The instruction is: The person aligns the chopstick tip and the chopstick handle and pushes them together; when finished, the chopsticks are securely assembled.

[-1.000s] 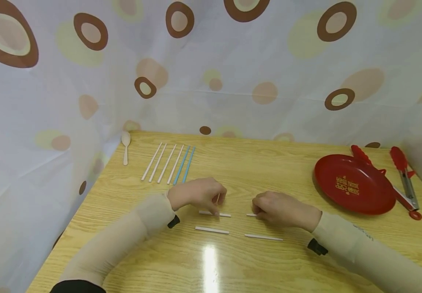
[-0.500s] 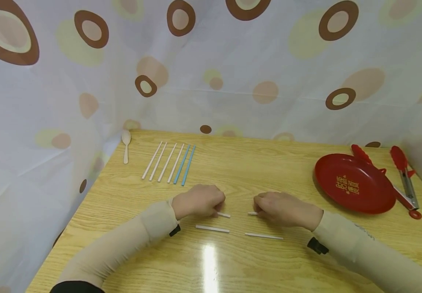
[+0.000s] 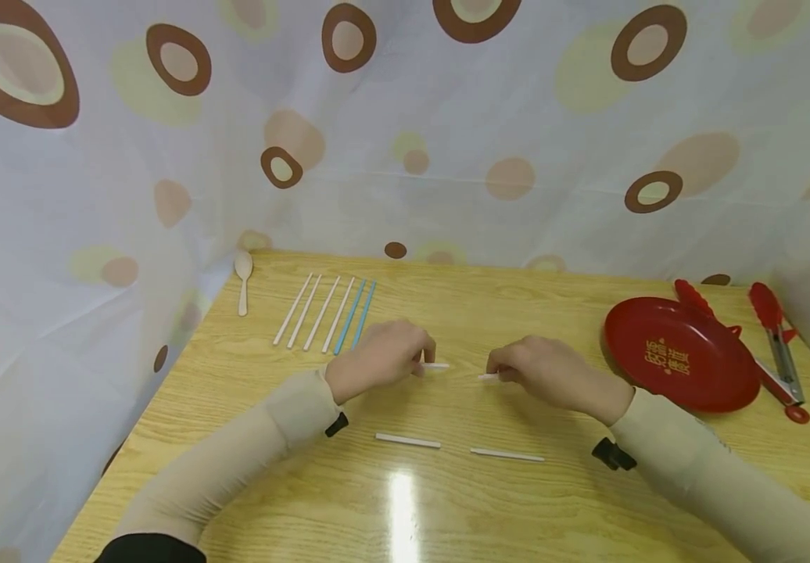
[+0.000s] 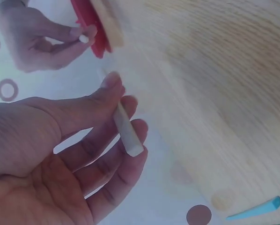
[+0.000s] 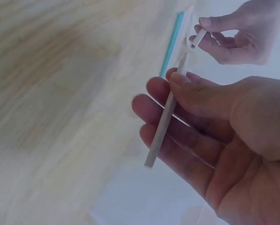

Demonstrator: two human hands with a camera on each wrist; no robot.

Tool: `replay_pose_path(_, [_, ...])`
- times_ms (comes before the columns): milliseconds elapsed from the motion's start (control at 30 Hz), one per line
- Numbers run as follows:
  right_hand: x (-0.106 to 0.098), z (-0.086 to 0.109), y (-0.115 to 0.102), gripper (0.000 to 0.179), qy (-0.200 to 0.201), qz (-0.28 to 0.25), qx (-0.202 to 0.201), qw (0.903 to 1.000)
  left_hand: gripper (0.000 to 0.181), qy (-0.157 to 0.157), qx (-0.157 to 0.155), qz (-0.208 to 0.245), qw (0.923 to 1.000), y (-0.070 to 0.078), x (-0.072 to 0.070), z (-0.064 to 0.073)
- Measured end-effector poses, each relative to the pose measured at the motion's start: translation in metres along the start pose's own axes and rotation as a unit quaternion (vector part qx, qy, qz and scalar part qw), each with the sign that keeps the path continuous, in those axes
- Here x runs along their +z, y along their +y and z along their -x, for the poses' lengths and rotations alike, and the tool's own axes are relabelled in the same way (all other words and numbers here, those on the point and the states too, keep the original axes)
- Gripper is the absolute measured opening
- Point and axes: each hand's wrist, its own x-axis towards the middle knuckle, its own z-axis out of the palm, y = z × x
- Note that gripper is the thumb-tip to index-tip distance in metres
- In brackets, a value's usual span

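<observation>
My left hand point(image 3: 382, 357) pinches a short white stick point(image 3: 437, 366) between thumb and fingers, above the table. In the left wrist view that white stick point(image 4: 128, 131) runs along the fingertips, its blunt end towards the camera. Opposite, a second short white stick point(image 3: 487, 377) is pinched by my right hand point(image 3: 558, 374). The right wrist view shows this white stick point(image 5: 161, 129) under the thumb, lying across the fingers. The two held sticks are apart, their inner ends facing. Two more short white sticks, a left one point(image 3: 408, 441) and a right one point(image 3: 507, 454), lie nearer on the table.
Behind my left hand lies a row of several long white sticks point(image 3: 320, 314) and two blue sticks point(image 3: 349, 317). A pale spoon point(image 3: 243, 275) is at the back left. At the right sit a red plate point(image 3: 707, 360) and red-tipped tongs point(image 3: 779, 336). A patterned curtain surrounds the wooden table point(image 3: 292, 485).
Both hands have taken up the two farther short sticks from the table and raised them, moving away from me. The two nearer sticks have stayed in place.
</observation>
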Motion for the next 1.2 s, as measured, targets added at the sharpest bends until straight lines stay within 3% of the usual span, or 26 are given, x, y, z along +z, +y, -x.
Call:
replay_pose_path(200, [-0.009,-0.007,-0.002,0.019,0.034,0.020,0.033,0.9987,0.008,0.030,0.000,0.018,0.9994,0.003,-0.006,-0.005])
replay_pose_path(400, [-0.012,-0.013,-0.005,0.021,0.067,0.028,0.024,0.9971,0.006,0.051,0.006,0.015,0.9986,0.006,-0.010,-0.007])
replay_pose_path(700, [-0.011,-0.015,-0.006,0.020,0.069,0.018,0.025,0.9971,0.011,0.045,0.007,0.012,0.9989,0.008,-0.013,-0.008])
replay_pose_path(967, [-0.012,-0.015,-0.008,0.019,0.076,0.020,0.025,0.9966,0.010,0.061,0.029,0.015,0.9976,0.009,-0.011,-0.009])
replay_pose_path(1200, [-0.016,-0.015,-0.006,0.013,0.073,-0.016,0.036,0.9966,0.009,0.082,0.040,0.000,0.9958,0.010,-0.011,-0.009])
